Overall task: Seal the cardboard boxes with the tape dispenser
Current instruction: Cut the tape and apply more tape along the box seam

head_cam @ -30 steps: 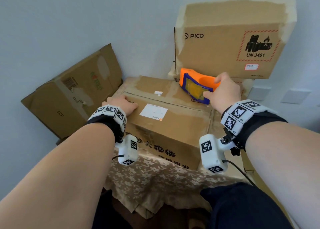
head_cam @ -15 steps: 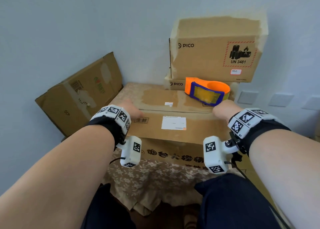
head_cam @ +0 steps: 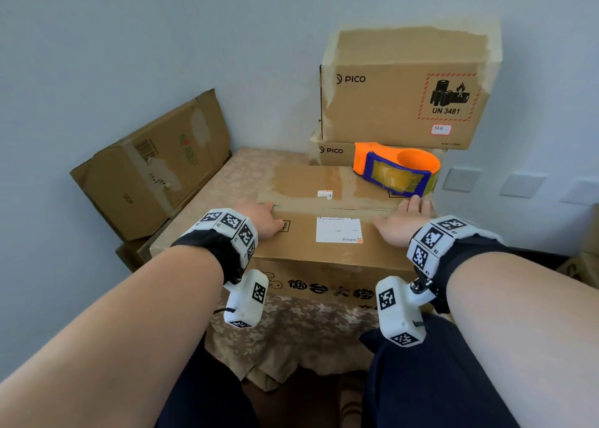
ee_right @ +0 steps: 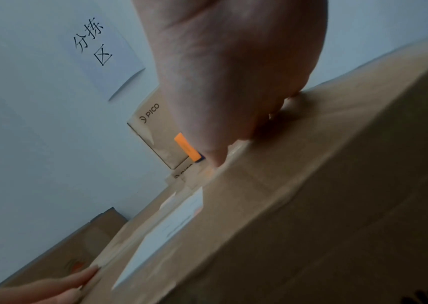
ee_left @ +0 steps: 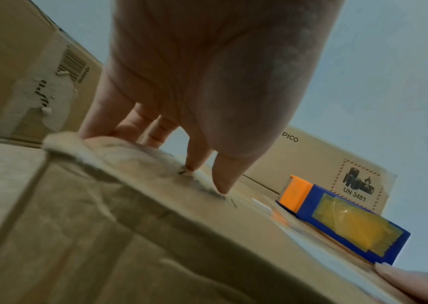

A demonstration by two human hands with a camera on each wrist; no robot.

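Note:
A taped cardboard box [head_cam: 324,265] with a white label stands on the table in front of me. My left hand [head_cam: 262,220] presses with straight fingers on the left edge of its top; the left wrist view shows the fingertips [ee_left: 195,164] touching the cardboard [ee_left: 129,236]. My right hand [head_cam: 405,223] lies flat on the right side of the top, holding nothing. The orange and blue tape dispenser [head_cam: 395,168] rests free at the far right of the box top, just beyond my right fingers. It also shows in the left wrist view as the dispenser [ee_left: 337,218].
Two PICO boxes are stacked at the back right, a large one [head_cam: 402,97] over a flat one [head_cam: 330,151]. A worn box [head_cam: 152,168] leans against the wall at the left. A floral cloth [head_cam: 291,330] covers the table. Wall sockets [head_cam: 460,178] sit at the right.
My right hand has let go of the tape dispenser, left it on the box's far right, and drawn back to lie flat on the box top. My left hand stays at the left edge.

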